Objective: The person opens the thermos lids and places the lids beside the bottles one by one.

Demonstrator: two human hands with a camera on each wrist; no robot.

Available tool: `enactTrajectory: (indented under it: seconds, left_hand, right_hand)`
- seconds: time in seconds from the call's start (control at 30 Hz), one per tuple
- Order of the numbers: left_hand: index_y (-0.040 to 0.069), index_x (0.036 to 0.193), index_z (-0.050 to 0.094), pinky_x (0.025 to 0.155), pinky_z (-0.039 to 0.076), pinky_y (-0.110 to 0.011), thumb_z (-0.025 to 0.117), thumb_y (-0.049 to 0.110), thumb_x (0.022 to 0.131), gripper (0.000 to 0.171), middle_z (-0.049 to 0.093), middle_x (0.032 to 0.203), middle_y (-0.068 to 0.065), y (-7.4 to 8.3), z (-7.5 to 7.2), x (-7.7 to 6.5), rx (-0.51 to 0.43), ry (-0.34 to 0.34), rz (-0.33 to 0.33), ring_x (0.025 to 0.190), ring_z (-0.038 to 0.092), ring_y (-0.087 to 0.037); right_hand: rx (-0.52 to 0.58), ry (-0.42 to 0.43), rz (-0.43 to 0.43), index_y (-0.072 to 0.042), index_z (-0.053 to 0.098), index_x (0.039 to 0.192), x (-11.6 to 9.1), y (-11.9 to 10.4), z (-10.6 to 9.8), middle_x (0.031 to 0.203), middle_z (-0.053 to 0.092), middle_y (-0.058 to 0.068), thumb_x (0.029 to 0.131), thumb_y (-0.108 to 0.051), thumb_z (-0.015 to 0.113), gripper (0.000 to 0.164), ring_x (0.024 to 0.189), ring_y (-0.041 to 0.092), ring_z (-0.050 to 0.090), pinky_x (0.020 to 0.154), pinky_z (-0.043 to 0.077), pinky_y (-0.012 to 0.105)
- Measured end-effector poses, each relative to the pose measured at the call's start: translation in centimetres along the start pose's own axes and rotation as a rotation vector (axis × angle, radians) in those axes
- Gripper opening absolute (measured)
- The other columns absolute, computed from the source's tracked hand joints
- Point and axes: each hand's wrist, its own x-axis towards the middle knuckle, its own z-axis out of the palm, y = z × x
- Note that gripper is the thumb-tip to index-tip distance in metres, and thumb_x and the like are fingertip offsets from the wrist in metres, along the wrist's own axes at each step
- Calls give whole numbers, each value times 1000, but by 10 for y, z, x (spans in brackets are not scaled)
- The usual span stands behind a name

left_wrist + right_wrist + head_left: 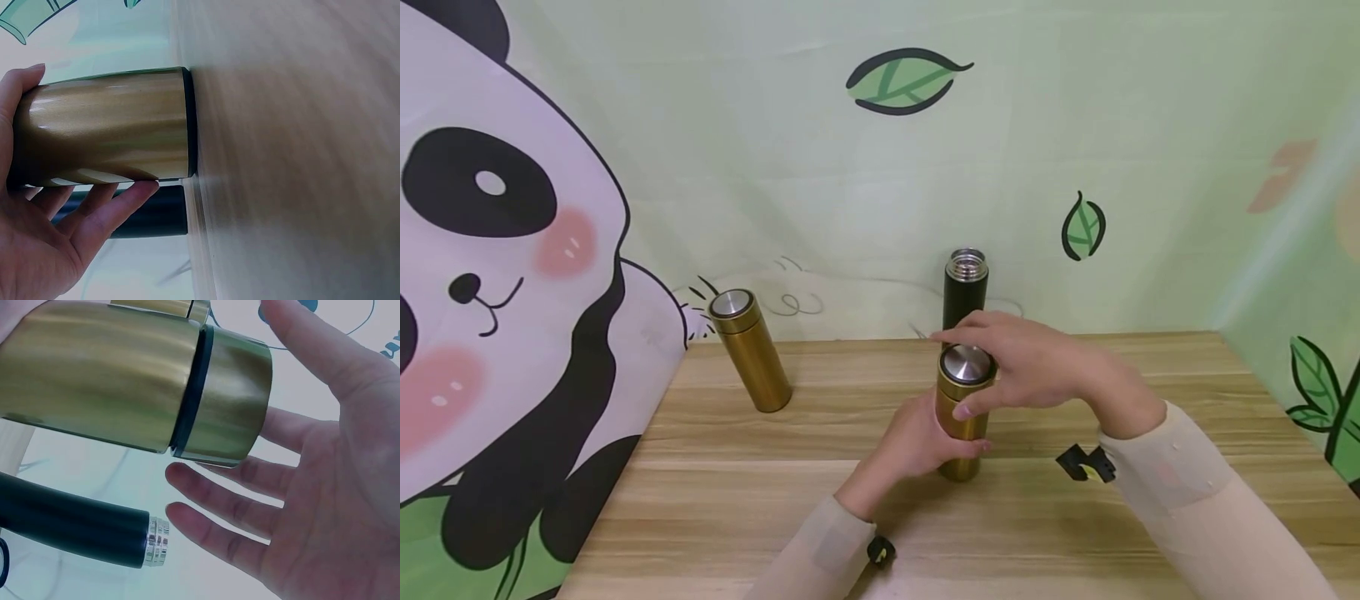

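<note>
My left hand [913, 437] grips the lower body of a gold thermos [125, 128], which stands upright on the table. Its lid [231, 394] is gold with a silver top, and a dark ring shows between lid and body. Around the lid my right hand [1037, 362] is spread, thumb on the near side and fingers on the far side. In the right wrist view those fingers look loose; whether they touch the lid I cannot tell. Just behind stands a black thermos [964, 300] with no lid, its silver threaded mouth [156, 542] bare.
A second gold thermos [751, 354] with its lid on stands at the back left of the wooden table [715, 517]. A printed backdrop [760, 167] with a panda and leaves rises along the table's back and sides.
</note>
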Motion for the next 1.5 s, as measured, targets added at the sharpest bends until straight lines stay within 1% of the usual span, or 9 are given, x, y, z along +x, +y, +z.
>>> enactTrajectory:
  seconds: [0.1,0.27,0.53,0.6,0.7,0.8,0.9,1.27,1.5]
  left_hand:
    - [26,136,51,88,55,-33,85,53,80,71,68,118,8,0,1,0,1,5,-4,100,66,-9]
    - [26,140,48,89,56,-34,86,54,79,77,67,121,5,-1,2,-1,-10,1,-13,102,66,-10]
    - [25,139,50,90,56,-35,86,55,78,77,68,121,5,-2,3,-1,-18,5,-29,102,66,-11]
    - [24,138,50,89,56,-35,87,54,78,76,68,120,5,-2,3,-1,-18,7,-33,101,66,-11]
    - [23,137,51,88,56,-35,87,51,78,75,68,119,4,-2,4,-1,-14,13,-38,100,66,-11]
    - [22,136,51,87,56,-34,88,50,78,74,69,117,3,-2,4,-1,-8,24,-40,98,66,-12]
    - [21,135,52,85,56,-34,88,49,78,73,69,115,3,-2,4,0,-3,32,-35,97,66,-12]
    - [25,138,52,87,56,-35,88,51,78,74,68,119,5,-2,4,0,-31,20,-41,101,66,-12]
    - [30,141,53,90,56,-38,87,53,79,75,67,123,5,-1,3,-1,-38,10,-64,106,65,-14]
  right_hand:
    - [-21,18,8,-13,51,153,-1,0,-1,136,59,6,83,-60,80,88,119,24,59,101,52,48]
    - [-45,29,54,-12,52,151,-1,-2,-2,132,62,6,82,-69,75,92,114,22,62,97,53,47]
    - [-85,44,147,-10,58,145,-1,-5,-3,135,67,8,79,-74,74,93,121,27,64,97,54,49]
    - [-101,46,163,-9,60,142,-1,-6,-3,131,69,6,78,-76,73,93,117,25,66,94,55,47]
    - [-132,52,183,-10,65,133,-1,-7,-3,118,73,2,76,-80,71,90,103,20,68,84,57,42]
    - [-151,54,204,-14,67,122,-2,-7,-4,100,73,-3,74,-83,70,84,87,15,66,72,54,35]
    - [-157,54,220,-17,67,114,-2,-8,-4,88,71,-7,73,-85,69,80,77,13,64,65,50,31]
    - [-174,51,281,-13,65,113,-1,-17,-4,81,68,-5,75,-83,69,80,72,15,62,60,47,31]
    - [-193,55,302,-12,62,106,3,-23,1,77,64,-2,76,-82,70,76,69,17,58,56,42,31]
